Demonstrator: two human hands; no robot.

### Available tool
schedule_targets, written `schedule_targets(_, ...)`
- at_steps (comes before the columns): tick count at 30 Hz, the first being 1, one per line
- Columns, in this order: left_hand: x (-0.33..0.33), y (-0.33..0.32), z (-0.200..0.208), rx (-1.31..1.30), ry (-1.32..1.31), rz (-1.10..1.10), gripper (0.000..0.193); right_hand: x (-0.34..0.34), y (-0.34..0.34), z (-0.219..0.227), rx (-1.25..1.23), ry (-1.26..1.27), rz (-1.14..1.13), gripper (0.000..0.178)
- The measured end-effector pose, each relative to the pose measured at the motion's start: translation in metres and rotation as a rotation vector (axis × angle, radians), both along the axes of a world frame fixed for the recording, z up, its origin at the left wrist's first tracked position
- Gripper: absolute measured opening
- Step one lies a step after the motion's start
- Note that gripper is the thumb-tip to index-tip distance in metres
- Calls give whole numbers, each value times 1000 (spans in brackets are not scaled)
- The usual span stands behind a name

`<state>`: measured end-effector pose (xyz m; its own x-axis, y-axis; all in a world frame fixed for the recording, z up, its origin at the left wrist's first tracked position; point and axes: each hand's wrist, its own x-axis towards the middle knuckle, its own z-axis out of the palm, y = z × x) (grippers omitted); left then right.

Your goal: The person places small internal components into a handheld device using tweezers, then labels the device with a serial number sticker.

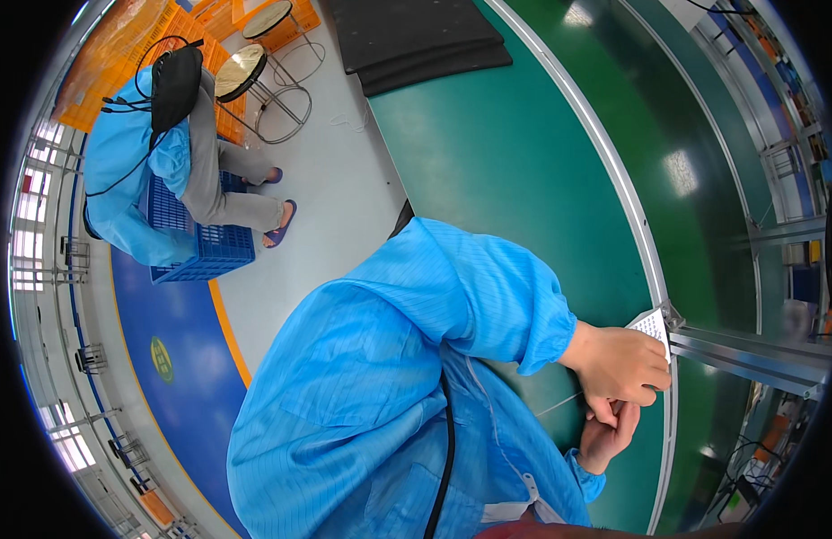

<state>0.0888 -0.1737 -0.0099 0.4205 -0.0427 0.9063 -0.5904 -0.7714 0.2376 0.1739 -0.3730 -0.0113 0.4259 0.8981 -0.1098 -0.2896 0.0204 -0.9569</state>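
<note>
- The green table (pixel 488 153) fills the middle, edged by a curved metal rail (pixel 616 171); folded black mats (pixel 420 40) lie at its far end.
- A co-worker (pixel 133 171) in a blue smock sits bent forward on a blue crate (pixel 220 251), well apart from the table.
- The left hand (pixel 624 364) is at the table's rail-side edge, its fingers curled downward; whether they pinch anything cannot be told.
- The right hand (pixel 610 438) sits just below, fingers bent up to meet the left fingertips; its grasp is hidden too.
- The white sheet (pixel 651 325), with small dark marks in rows, shows beyond the left knuckles, beside the rail and partly covered by the hand. It is probably light, thin and bendable like paper or card, apt to crease rather than break. The exposed corner or a side edge seems the best hold, pinched flat between thumb and fingertip.
</note>
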Motion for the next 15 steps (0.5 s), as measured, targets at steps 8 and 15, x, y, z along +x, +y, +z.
schedule_targets(8,17,-20,-25,44,83,-33,42,8,-18,-17,14,69,-109,39)
schedule_targets(15,-10,-2,-1,57,195,51,43,-1,-17,-18,-94,87,-28,53)
